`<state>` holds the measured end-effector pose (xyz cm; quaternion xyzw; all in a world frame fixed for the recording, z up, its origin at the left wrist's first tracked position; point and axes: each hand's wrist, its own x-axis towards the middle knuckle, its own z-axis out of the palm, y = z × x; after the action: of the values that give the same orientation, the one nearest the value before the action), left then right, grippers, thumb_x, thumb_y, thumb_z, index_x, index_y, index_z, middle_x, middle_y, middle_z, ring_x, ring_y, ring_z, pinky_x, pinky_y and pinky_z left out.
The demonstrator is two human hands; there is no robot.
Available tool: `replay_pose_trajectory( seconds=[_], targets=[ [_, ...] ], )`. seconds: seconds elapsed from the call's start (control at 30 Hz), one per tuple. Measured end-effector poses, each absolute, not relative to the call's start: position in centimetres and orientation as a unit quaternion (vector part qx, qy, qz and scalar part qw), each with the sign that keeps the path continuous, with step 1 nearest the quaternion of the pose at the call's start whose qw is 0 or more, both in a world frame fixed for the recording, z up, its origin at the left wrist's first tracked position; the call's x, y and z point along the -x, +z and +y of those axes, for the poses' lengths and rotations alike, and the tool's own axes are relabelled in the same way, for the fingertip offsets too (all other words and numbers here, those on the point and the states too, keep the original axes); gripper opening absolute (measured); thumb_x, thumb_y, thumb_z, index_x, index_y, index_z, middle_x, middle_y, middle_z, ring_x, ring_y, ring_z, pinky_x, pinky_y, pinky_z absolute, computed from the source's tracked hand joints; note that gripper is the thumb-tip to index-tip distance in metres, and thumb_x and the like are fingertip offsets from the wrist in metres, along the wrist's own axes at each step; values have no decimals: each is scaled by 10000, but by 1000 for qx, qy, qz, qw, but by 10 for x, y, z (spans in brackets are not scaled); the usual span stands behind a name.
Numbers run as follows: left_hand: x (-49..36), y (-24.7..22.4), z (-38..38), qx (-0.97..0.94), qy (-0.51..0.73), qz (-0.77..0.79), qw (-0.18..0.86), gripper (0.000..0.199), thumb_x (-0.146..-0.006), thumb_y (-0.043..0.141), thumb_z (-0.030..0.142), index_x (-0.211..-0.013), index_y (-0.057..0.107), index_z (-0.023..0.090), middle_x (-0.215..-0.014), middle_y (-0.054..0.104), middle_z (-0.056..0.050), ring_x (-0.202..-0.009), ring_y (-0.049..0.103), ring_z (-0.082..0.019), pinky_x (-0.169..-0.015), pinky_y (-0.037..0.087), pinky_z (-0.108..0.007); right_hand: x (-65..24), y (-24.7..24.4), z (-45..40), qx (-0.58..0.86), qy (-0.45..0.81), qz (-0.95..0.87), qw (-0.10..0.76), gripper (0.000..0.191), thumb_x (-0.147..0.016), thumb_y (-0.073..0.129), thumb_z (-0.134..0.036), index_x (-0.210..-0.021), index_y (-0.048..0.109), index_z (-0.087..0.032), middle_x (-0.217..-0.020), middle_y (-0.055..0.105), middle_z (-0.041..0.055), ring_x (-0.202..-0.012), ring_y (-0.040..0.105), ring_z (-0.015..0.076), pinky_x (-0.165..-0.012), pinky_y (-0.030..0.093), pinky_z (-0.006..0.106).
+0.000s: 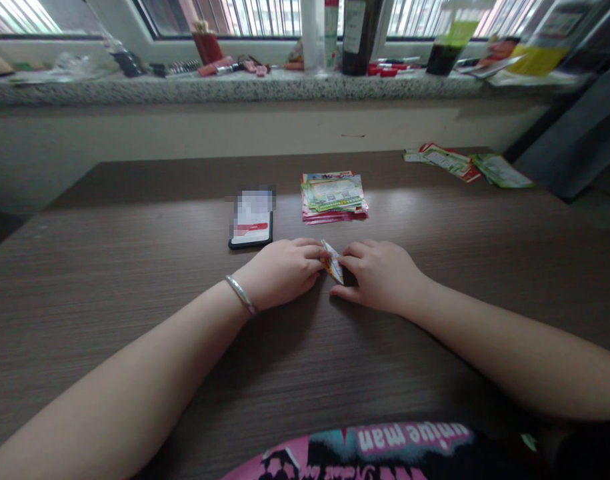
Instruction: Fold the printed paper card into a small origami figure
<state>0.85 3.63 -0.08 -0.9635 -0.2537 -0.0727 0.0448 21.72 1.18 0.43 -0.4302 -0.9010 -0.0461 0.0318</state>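
Observation:
A small folded piece of printed paper [333,264], whitish with orange and dark print, stands slanted on the brown table between my hands. My left hand [291,270], with a silver bangle at the wrist, has its fingers closed on the paper's left side. On the other side, my right hand [379,275] touches the paper with its bent fingers, while its thumb lies apart, stretched along the tabletop. Just beyond the hands is a stack of printed paper slips [335,197], green and white on top with pink and red edges below.
A phone [252,219] with a lit screen lies behind my left hand. More printed slips [455,163] are spread at the table's far right. Along the granite windowsill [265,87] stand bottles, a red cup [207,47] and small items. The brown table [109,267] extends to both sides.

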Motion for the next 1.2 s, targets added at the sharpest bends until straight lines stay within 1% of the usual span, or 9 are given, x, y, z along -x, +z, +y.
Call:
replay_pose_trajectory(
  seconds=[0.13,0.23,0.3,0.4,0.53,0.67,0.8,0.97,1.2],
  targets=[
    [-9,-6,37,967,-110,-225,45,255,-890,486,180,-1066,670,171,-1161,668,-43,-1131,578,-202,-998,488,-348,-227,-8,27,401,-53,-912,66,349,-937,442,-398,-1074,683,-186,-1073,667,69,-947,575,223,-784,405,333],
    [-11,-9,36,963,-115,-243,31,265,-891,497,188,-1097,663,168,-1161,662,-70,-1077,604,-197,-969,503,-347,-233,-14,37,378,-55,-918,102,312,-949,442,-364,-1099,684,-235,-1107,657,51,-955,556,206,-787,397,317],
    [-12,-10,34,959,-108,-260,18,276,-904,486,202,-1114,662,171,-1165,658,-82,-1046,617,-195,-951,511,-352,-234,-15,40,369,-61,-921,111,295,-952,447,-353,-1051,704,-246,-1052,670,46,-922,548,198,-757,391,307],
    [-14,-8,31,955,-96,-282,3,292,-928,457,225,-1128,666,183,-1169,656,-85,-1037,621,-192,-953,507,-356,-233,-10,38,355,-70,-929,81,285,-956,444,-293,-962,719,-217,-951,688,48,-861,547,188,-701,379,299],
    [-15,-3,27,949,-74,-307,6,301,-940,441,252,-1121,675,196,-1131,669,-85,-1031,621,-201,-943,505,-366,-232,-1,35,382,-77,-920,28,232,-923,487,-213,-946,718,-229,-975,697,29,-799,572,175,-602,332,297],
    [-14,4,27,943,-34,-332,22,290,-931,458,274,-1039,709,178,-1019,690,-86,-928,643,-206,-869,523,-351,-233,4,33,399,-82,-913,-1,226,-902,503,-196,-918,723,-246,-954,704,16,-766,584,174,-556,284,296],
    [-12,7,27,940,-13,-340,31,263,-919,478,255,-937,725,167,-954,690,-75,-883,642,-198,-827,519,-327,-230,9,30,414,-84,-906,-15,229,-894,490,-192,-844,712,-206,-921,705,31,-760,591,177,-543,264,294],
    [-16,6,27,938,-21,-341,63,236,-909,482,209,-841,698,142,-843,668,-76,-834,622,-190,-798,499,-317,-226,7,27,417,-103,-903,2,249,-897,510,-317,-818,685,-159,-856,689,70,-777,589,201,-569,279,305],
    [-20,-3,26,926,-58,-364,86,197,-921,470,217,-965,654,162,-836,625,-59,-767,567,-176,-738,482,-304,-230,-8,32,390,-103,-912,79,281,-942,455,-345,-893,685,-191,-887,682,57,-820,551,189,-647,319,308]
  ],
)
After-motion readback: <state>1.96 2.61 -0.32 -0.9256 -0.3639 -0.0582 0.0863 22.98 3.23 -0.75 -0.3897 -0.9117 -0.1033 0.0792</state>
